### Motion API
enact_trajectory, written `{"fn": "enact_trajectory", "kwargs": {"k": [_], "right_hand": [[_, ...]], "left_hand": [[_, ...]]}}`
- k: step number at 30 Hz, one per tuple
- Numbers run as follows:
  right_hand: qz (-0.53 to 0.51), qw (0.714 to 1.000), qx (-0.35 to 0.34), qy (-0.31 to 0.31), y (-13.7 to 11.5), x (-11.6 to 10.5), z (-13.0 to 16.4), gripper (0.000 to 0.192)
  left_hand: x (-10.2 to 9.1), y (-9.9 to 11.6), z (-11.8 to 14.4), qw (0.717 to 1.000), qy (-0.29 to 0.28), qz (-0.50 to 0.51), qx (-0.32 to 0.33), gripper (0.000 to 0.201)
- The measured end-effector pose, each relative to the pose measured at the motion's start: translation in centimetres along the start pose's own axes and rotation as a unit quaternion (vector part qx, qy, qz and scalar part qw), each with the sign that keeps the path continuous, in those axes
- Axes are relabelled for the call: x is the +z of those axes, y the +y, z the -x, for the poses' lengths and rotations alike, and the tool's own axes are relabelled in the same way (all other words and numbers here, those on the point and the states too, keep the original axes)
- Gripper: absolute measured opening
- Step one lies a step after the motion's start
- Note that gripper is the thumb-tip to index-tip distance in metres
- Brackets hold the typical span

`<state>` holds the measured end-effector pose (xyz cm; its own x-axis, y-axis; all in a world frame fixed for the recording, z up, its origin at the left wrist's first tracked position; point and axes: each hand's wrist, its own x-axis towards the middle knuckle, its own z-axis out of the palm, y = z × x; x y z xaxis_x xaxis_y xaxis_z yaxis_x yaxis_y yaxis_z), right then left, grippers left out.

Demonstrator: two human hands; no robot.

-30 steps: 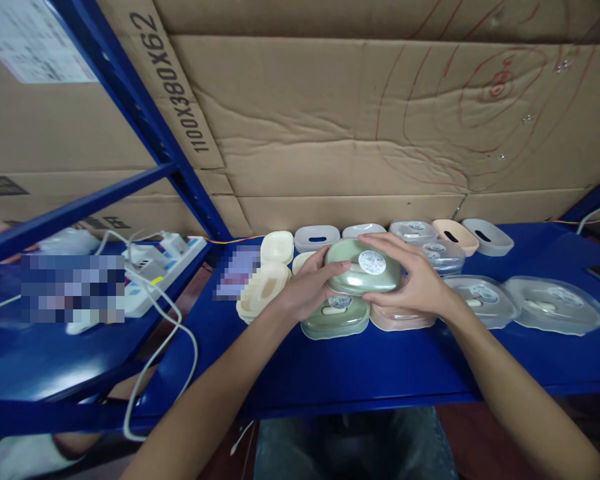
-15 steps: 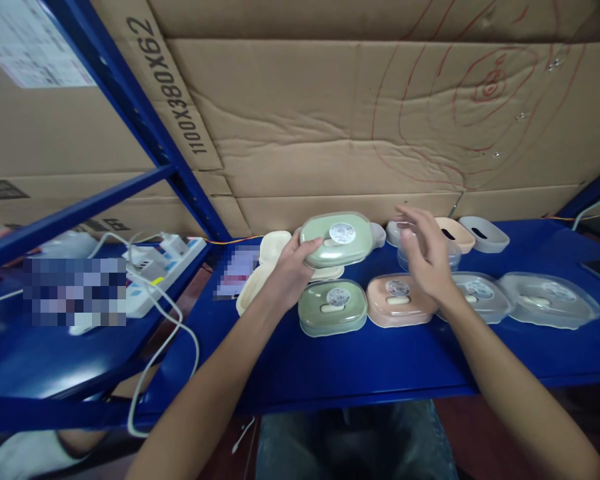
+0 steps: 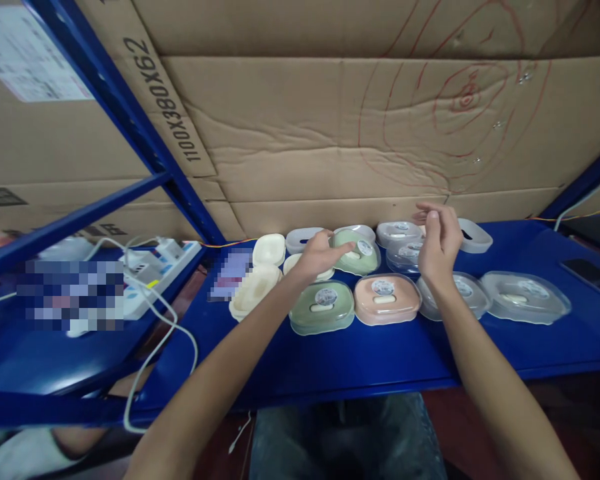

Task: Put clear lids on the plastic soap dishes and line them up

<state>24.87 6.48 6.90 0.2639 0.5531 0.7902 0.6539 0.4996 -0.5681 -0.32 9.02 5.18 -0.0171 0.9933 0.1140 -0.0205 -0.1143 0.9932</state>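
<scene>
My left hand [image 3: 325, 255] grips the left side of a green plastic box [image 3: 361, 263] with a clear cover and a round label, low over the back row. My right hand [image 3: 441, 240], fingers apart and empty, hovers above clear-covered grey boxes [image 3: 404, 256]. In front lie another green box [image 3: 322, 313], a pink box [image 3: 387, 303] and two grey boxes, one [image 3: 460, 293] beside the pink box and one [image 3: 525, 297] farther right. Cream trays [image 3: 269, 249] are left of my left hand, one partly hidden beneath it.
A grey part with a dark slot [image 3: 475, 237] stands at the back right. A dark phone-like slab [image 3: 593, 275] lies at far right. Left are a power strip [image 3: 145, 293] with white cables and a blue shelf post [image 3: 130, 113]. Cardboard [image 3: 300, 127] backs the blue shelf [image 3: 340, 367].
My left hand has carried the green box right and lowered it toward the back row. My right hand has shifted slightly right. The view has also shifted a little.
</scene>
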Motion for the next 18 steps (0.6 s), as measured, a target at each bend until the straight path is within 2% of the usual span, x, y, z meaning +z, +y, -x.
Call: {"fn": "enact_trajectory", "kwargs": {"k": [2, 5, 10, 12, 14, 18], "right_hand": [[0.011, 0.999, 0.006, -0.035, 0.6, -0.2, -0.5, 0.050], [0.084, 0.987, -0.002, -0.137, 1.4, -0.4, -0.9, 0.045], [0.272, 0.924, -0.007, -0.267, 2.5, -0.6, -0.6, 0.050], [0.313, 0.901, 0.003, -0.301, 3.1, -0.7, -0.4, 0.050], [0.328, 0.889, 0.008, -0.320, 3.5, -0.8, -0.3, 0.050], [0.352, 0.867, 0.023, -0.352, 3.6, -1.0, -0.6, 0.051]], "left_hand": [[0.8, 0.2, -0.1, 0.996, 0.007, -0.091, -0.014, 0.049], [1.8, 0.6, -0.1, 0.991, -0.006, -0.131, -0.003, 0.050], [2.3, 0.9, -0.4, 0.959, -0.028, -0.283, 0.020, 0.050], [2.1, 0.6, -0.4, 0.947, -0.056, -0.315, 0.032, 0.050], [1.9, 0.3, -0.4, 0.942, -0.083, -0.323, 0.042, 0.048], [1.9, -0.1, -0.2, 0.934, -0.101, -0.340, 0.040, 0.033]]}}
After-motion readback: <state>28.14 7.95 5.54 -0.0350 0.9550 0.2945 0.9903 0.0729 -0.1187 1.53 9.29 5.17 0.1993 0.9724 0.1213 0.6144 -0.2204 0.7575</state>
